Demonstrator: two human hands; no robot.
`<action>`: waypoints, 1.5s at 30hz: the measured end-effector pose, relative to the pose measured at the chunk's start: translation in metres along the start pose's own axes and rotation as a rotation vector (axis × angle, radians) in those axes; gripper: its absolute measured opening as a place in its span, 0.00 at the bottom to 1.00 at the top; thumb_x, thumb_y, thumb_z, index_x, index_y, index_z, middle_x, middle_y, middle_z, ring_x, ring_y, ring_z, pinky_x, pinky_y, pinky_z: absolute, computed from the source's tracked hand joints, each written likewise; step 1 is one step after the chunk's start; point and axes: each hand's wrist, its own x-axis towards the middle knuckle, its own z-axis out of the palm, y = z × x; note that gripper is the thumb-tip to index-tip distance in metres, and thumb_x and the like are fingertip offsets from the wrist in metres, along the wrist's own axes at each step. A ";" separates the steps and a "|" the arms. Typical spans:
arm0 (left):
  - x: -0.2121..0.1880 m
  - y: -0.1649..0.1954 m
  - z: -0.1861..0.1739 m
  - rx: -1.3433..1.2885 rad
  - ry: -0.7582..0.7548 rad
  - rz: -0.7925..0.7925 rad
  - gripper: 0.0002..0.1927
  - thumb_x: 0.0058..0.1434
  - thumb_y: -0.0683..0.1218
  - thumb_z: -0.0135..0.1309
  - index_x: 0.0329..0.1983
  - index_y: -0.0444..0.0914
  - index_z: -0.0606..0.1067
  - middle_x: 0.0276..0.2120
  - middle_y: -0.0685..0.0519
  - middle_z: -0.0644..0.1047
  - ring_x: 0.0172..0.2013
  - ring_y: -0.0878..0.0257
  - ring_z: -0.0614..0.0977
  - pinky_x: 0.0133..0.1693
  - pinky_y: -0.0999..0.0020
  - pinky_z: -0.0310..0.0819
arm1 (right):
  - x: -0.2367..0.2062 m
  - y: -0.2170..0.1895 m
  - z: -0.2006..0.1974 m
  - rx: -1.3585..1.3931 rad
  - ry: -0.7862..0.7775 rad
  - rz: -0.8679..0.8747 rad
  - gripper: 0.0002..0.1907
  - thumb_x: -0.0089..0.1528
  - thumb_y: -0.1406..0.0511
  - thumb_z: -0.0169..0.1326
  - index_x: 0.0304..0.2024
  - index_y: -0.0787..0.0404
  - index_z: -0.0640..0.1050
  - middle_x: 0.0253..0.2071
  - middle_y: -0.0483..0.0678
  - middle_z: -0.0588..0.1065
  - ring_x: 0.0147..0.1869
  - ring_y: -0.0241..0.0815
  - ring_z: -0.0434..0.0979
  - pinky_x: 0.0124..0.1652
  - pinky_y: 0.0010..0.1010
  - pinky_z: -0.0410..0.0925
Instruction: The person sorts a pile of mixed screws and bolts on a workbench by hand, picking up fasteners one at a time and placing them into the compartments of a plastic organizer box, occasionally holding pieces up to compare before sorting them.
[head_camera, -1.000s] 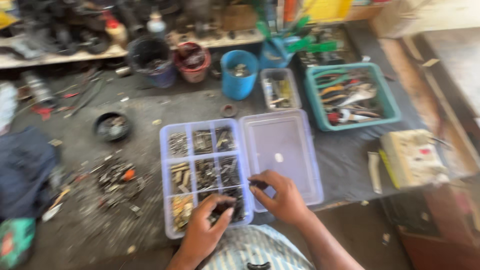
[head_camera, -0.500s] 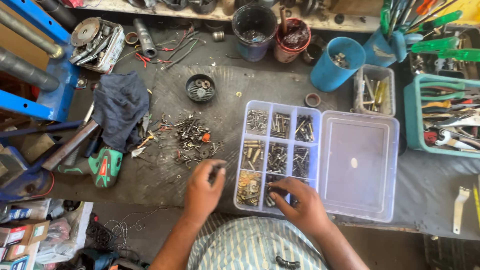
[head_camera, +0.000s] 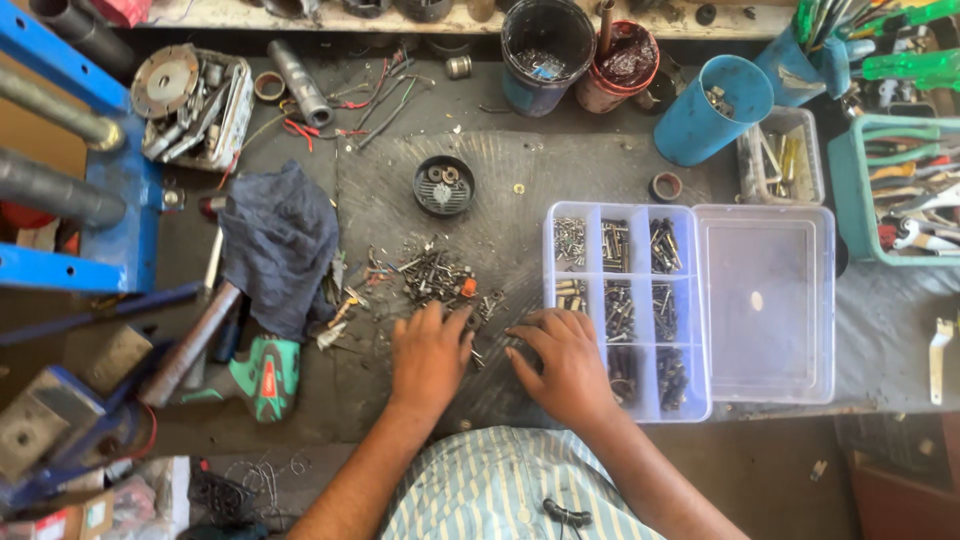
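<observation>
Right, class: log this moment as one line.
left hand: flat on screw pile | right hand: flat at organiser box edge | lid: open

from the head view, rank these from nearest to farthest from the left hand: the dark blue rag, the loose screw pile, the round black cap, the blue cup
1. Loose screw pile: just beyond the fingertips of the left hand.
2. Dark blue rag: off to the left of the hand.
3. Round black cap: straight ahead, past the pile.
4. Blue cup: far ahead on the right, near the back of the bench.
</observation>
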 end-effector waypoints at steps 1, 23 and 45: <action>0.002 -0.001 -0.002 -0.021 -0.012 0.017 0.17 0.53 0.48 0.65 0.46 0.41 0.78 0.37 0.49 0.73 0.41 0.51 0.76 0.42 0.51 0.66 | 0.002 -0.004 0.004 -0.011 0.014 0.010 0.13 0.54 0.64 0.64 0.42 0.58 0.82 0.43 0.50 0.77 0.53 0.52 0.74 0.55 0.44 0.63; 0.118 -0.038 -0.078 -0.444 0.215 0.075 0.08 0.62 0.41 0.59 0.45 0.39 0.78 0.40 0.49 0.78 0.35 0.52 0.80 0.39 0.59 0.74 | -0.008 0.001 0.024 -0.107 0.059 0.101 0.13 0.56 0.62 0.63 0.42 0.59 0.82 0.45 0.49 0.77 0.57 0.51 0.74 0.60 0.46 0.62; 0.048 -0.018 -0.019 -0.026 0.021 0.360 0.24 0.53 0.46 0.62 0.55 0.46 0.79 0.60 0.46 0.72 0.60 0.48 0.71 0.57 0.43 0.58 | -0.006 0.002 0.034 -0.296 -0.059 0.110 0.14 0.55 0.60 0.62 0.42 0.57 0.83 0.43 0.47 0.77 0.58 0.48 0.72 0.62 0.48 0.59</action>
